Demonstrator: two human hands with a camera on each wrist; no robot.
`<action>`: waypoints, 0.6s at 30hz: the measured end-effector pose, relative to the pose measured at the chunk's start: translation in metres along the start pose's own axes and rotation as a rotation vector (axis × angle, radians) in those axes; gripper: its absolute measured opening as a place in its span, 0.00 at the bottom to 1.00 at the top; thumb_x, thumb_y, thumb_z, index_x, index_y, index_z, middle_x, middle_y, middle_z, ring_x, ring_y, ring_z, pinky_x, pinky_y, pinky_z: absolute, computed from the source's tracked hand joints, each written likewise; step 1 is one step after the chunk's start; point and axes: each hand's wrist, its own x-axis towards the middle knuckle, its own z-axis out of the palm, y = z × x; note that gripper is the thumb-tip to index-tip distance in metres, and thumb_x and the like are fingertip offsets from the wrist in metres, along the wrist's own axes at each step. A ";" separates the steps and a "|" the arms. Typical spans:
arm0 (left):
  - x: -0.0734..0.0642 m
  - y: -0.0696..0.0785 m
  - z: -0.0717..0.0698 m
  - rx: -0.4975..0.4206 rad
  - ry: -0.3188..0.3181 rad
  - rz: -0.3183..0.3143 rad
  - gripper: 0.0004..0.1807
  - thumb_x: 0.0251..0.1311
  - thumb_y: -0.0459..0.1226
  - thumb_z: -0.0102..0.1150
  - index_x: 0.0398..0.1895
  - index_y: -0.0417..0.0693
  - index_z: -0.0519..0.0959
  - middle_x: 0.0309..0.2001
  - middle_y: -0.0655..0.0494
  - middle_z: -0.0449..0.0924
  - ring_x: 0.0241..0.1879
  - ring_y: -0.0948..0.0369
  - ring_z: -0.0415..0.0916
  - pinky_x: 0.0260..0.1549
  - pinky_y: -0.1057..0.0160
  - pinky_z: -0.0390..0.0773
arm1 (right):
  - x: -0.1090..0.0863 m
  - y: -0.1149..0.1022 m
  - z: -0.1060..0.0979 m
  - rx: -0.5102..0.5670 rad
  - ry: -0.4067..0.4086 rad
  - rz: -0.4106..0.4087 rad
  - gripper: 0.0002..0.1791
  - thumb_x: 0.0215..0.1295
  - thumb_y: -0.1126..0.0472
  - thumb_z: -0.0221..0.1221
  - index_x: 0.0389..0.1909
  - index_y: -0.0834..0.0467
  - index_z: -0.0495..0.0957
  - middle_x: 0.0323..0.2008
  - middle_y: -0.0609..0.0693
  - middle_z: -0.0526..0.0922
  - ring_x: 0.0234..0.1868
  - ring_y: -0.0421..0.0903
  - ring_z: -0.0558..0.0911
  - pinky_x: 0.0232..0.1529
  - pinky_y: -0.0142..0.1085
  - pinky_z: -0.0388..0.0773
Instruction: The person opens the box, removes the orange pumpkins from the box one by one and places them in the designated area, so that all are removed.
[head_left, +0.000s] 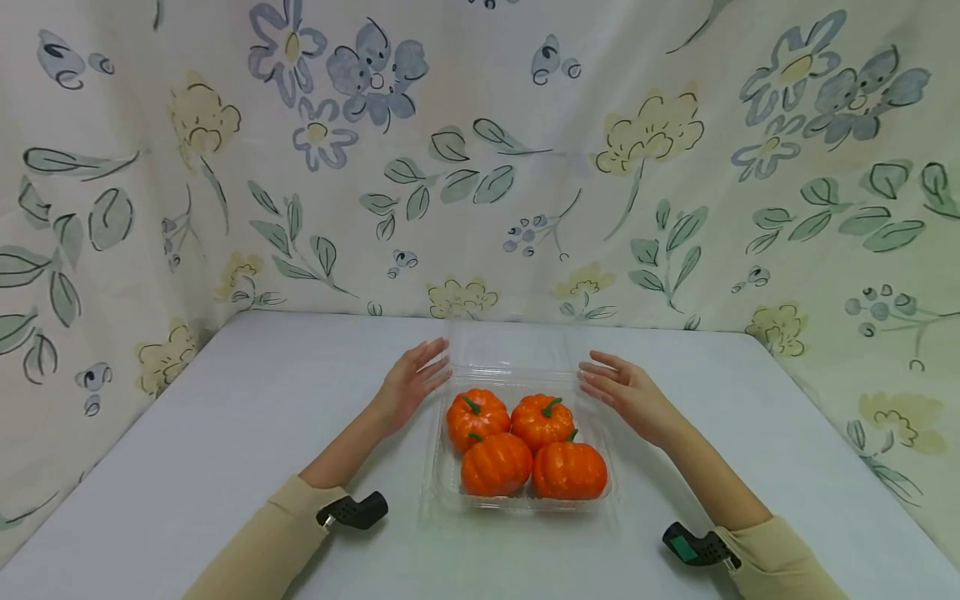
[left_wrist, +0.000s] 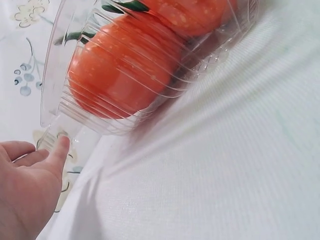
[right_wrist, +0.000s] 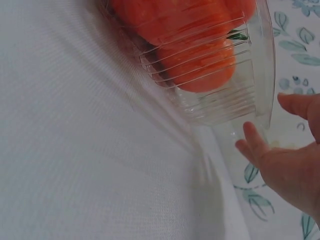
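Note:
A clear plastic clamshell box (head_left: 513, 503) stands on the table with its lid (head_left: 513, 348) folded back on the far side. Several small orange pumpkins (head_left: 495, 464) with green stems sit inside it in two rows. At the lid's left side is my left hand (head_left: 408, 385), fingers extended and pointing inward. My right hand (head_left: 628, 398) mirrors it on the right, fingertips close to the hinge side of the box. Both wrist views show the ribbed box wall with a pumpkin (left_wrist: 125, 70) behind it. Whether any fingertip touches the plastic, I cannot tell.
A white cloth (head_left: 225, 450) covers the table. Behind and at both sides hangs a floral curtain (head_left: 480, 167). A black device sits on each sleeve cuff, one at the left wrist (head_left: 360, 510) and one at the right wrist (head_left: 697, 546).

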 end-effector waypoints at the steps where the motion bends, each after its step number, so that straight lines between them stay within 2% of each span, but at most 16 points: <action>1: 0.000 0.000 0.000 -0.001 0.000 -0.003 0.43 0.75 0.50 0.32 0.84 0.32 0.42 0.84 0.34 0.44 0.82 0.37 0.45 0.80 0.39 0.52 | 0.000 0.000 0.000 -0.004 -0.002 0.006 0.38 0.84 0.59 0.50 0.82 0.72 0.44 0.79 0.73 0.56 0.78 0.61 0.67 0.69 0.37 0.72; 7: -0.001 -0.001 0.000 0.003 -0.005 -0.022 0.43 0.76 0.51 0.31 0.84 0.31 0.41 0.84 0.33 0.43 0.82 0.36 0.46 0.80 0.39 0.52 | 0.000 0.000 -0.001 -0.023 -0.016 0.029 0.39 0.85 0.57 0.50 0.82 0.73 0.44 0.79 0.74 0.57 0.78 0.67 0.63 0.70 0.43 0.69; 14: -0.001 -0.002 0.000 -0.022 0.005 -0.043 0.44 0.76 0.50 0.31 0.84 0.31 0.35 0.84 0.32 0.43 0.82 0.35 0.46 0.80 0.40 0.51 | -0.001 0.001 -0.003 -0.042 -0.027 0.047 0.39 0.85 0.55 0.50 0.81 0.73 0.46 0.78 0.74 0.59 0.75 0.59 0.72 0.69 0.39 0.72; 18: -0.001 -0.002 0.000 -0.034 0.017 -0.057 0.44 0.76 0.49 0.30 0.84 0.32 0.33 0.83 0.31 0.43 0.82 0.35 0.47 0.80 0.40 0.52 | 0.000 0.001 -0.003 -0.045 -0.044 0.050 0.38 0.85 0.55 0.49 0.81 0.74 0.46 0.77 0.74 0.60 0.74 0.60 0.73 0.69 0.39 0.73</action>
